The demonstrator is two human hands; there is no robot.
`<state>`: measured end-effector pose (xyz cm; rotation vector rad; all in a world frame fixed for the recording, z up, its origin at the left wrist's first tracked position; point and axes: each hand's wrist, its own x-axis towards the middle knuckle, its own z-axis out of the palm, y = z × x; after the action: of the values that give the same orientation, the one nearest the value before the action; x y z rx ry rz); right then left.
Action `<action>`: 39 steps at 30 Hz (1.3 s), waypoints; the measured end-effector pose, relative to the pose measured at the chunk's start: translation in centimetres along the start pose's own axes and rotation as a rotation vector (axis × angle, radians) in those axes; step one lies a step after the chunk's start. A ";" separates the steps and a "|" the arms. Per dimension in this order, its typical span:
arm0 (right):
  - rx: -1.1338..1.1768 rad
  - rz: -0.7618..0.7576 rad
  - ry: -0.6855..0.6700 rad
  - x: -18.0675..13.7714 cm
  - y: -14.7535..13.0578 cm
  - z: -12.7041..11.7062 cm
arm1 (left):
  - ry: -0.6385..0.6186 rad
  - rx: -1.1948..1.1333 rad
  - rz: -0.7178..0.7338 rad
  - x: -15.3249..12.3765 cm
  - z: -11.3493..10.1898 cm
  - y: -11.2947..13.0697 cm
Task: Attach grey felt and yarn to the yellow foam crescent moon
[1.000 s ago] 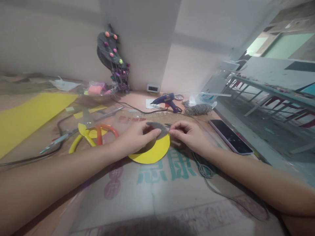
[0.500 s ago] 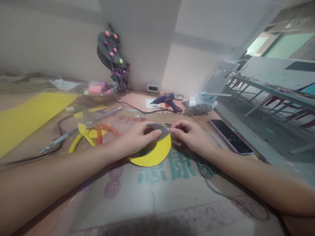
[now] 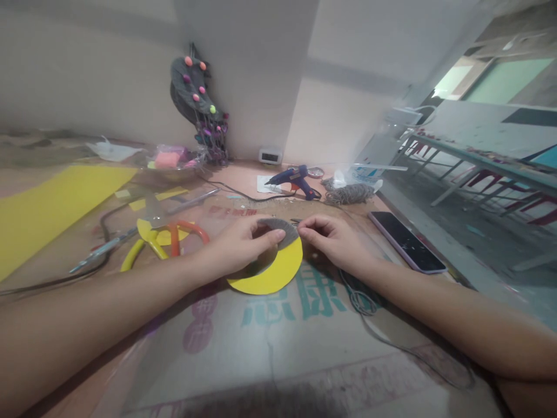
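A yellow card crescent (image 3: 272,273) is partly wrapped in grey yarn along its upper end. My left hand (image 3: 243,244) grips the crescent at the wrapped part (image 3: 285,227), its thumb lying on top and the other fingers hidden behind. Thumb and forefinger of my right hand (image 3: 328,238) pinch the grey yarn close to the crescent's right edge. Loose yarn (image 3: 364,303) trails below my right wrist in loops over the printed cardboard (image 3: 243,360). Small dark scissor tips (image 3: 296,222) show just behind the fingers.
A blue glue gun (image 3: 296,179) stands at the back beside a yarn bundle (image 3: 352,193). A phone (image 3: 407,241) lies right. Orange-handled scissors (image 3: 175,238), yellow-handled scissors (image 3: 150,235) and a yellow sheet (image 3: 56,203) lie left. A decorated grey crescent (image 3: 191,93) hangs on the wall.
My right hand has shifted very slightly left, staying pinched at the crescent's edge. My left hand keeps its hold on the crescent.
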<state>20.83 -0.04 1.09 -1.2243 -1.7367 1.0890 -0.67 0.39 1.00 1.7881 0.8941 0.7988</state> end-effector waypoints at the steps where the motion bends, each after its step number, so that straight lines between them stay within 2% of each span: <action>1: -0.002 0.000 -0.008 0.0 0.0 0.0 | 0.009 -0.002 -0.003 0.0 0.0 0.0; 11: -0.023 -0.042 0.037 0.0 0.0 -0.1 | 0.097 0.032 0.003 0.0 0.0 0.2; 18: -0.043 -0.044 0.009 -0.1 -0.2 0.0 | 0.117 0.020 0.021 0.0 0.0 0.3; 24: -0.169 -0.247 0.022 0.0 -0.3 -0.1 | 0.103 -0.021 0.024 0.1 0.0 -0.1; 29: -0.114 -0.321 0.146 -0.3 -0.1 -0.3 | 0.136 -0.062 0.028 0.1 -0.3 0.0; 31: -0.188 -0.343 0.107 -0.5 -0.2 -0.3 | 0.152 -0.078 0.044 0.0 -0.4 0.4; 35: -0.344 -0.357 -0.063 -0.7 -0.5 0.0 | 0.202 -0.034 0.080 -0.3 -0.4 0.8; 39: -0.422 -0.410 -0.062 -1.1 -0.4 0.2 | 0.195 -0.049 0.043 -0.5 -0.3 0.5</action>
<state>20.80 -1.18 1.27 -1.0079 -2.2166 0.5401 -1.00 -0.03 1.51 1.7124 0.9564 1.0273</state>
